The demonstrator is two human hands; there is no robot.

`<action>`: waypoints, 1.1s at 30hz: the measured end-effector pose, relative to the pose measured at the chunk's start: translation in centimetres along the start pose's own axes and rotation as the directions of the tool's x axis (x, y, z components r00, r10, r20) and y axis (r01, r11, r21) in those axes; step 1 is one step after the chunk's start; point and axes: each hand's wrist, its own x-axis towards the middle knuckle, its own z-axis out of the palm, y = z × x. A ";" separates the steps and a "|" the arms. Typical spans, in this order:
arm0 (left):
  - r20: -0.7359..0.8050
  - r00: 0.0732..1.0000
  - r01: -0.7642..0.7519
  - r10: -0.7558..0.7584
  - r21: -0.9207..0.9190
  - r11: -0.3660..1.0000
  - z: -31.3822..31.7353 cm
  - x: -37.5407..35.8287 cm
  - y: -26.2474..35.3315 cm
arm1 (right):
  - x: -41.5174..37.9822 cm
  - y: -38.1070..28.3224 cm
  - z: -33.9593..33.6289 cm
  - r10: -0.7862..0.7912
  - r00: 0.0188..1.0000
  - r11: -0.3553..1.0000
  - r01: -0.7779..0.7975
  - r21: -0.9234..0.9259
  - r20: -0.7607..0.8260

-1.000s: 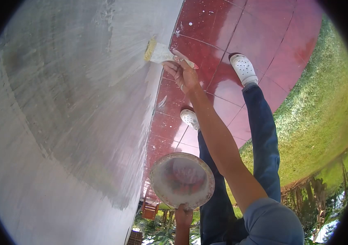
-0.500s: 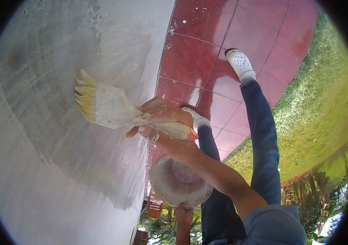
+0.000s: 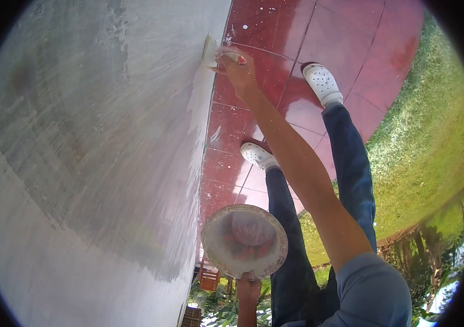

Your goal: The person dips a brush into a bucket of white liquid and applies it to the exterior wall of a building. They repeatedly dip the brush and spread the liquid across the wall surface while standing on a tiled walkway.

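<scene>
My right hand [image 3: 235, 66] is closed around a paint brush [image 3: 213, 53], whose bristles touch the pale wall [image 3: 106, 136] close to its lower edge beside the red floor. Motion blurs the brush, and its reddish handle end shows at my fingers. Lower down, my left hand [image 3: 249, 285] grips the near rim of a round bucket [image 3: 244, 241]. Whitish liquid and paint-smeared inner walls are visible inside it. Wet-looking grey streaks spread over the wall's middle.
Red floor tiles [image 3: 267, 71] with white specks run along the wall. My feet in white clogs [image 3: 322, 82] stand on them. Grass [image 3: 406, 180] borders the tiles at the right. A reddish-brown wooden object [image 3: 209, 279] is visible behind the bucket.
My right hand has moved the brush up and right in the view, from the middle of the wall to its floor edge. The bucket has shifted slightly.
</scene>
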 end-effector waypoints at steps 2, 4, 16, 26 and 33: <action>-0.005 1.000 -0.026 0.027 0.049 0.998 0.3 0.4 0.0 | -4.3 -6.0 4.5 -0.219 0.975 0.969 0.221 -0.113 0.036; 0.077 0.946 0.232 -0.314 -0.839 0.493 0.7 0.8 0.7 | -8.8 -11.7 6.7 -0.270 0.960 0.961 0.274 -0.037 0.079; 0.014 0.977 0.183 -0.214 -0.572 0.799 0.3 0.5 -0.9 | 2.2 -2.2 -2.3 0.111 0.991 0.882 -0.132 0.453 0.072; 0.025 0.979 0.147 -0.200 -0.768 0.624 -0.2 1.0 0.0 | -7.5 -14.1 6.7 -0.442 0.882 0.879 0.462 -0.115 0.163; -0.046 0.990 0.098 -0.135 -0.467 0.879 -0.6 0.4 1.2 | -4.5 -15.1 4.4 -0.120 0.921 0.868 -0.084 0.489 0.371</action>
